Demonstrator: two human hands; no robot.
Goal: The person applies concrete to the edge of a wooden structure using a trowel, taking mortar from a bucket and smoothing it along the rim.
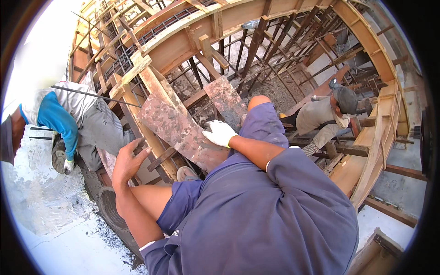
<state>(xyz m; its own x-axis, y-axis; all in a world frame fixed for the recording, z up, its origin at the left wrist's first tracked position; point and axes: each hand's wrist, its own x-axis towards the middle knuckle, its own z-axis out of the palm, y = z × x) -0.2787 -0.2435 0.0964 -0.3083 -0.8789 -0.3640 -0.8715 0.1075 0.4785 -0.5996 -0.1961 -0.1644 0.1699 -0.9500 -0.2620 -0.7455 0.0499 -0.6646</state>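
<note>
My left hand [128, 161] is bare and raised beside my left knee, its fingers apart and holding nothing. My right hand [220, 134], in a white glove with dark, dirty fingertips, is closed over the mortar-stained reddish board [172, 128] in front of my lap. A dark grey edge shows beneath this hand, but I cannot make out what it is. Another stained board [225, 97] lies just beyond. Below my left forearm sits a round, dark, mortar-smeared tub [111, 208], partly hidden by my arm and leg.
At the left, a person in blue sleeves [57, 121] bends over a dark bucket [58, 153]. Another person in a cap [321, 114] works lower at the right. Curved wooden formwork [172, 52], timber props [254, 43] and steel bars [98, 95] surround me.
</note>
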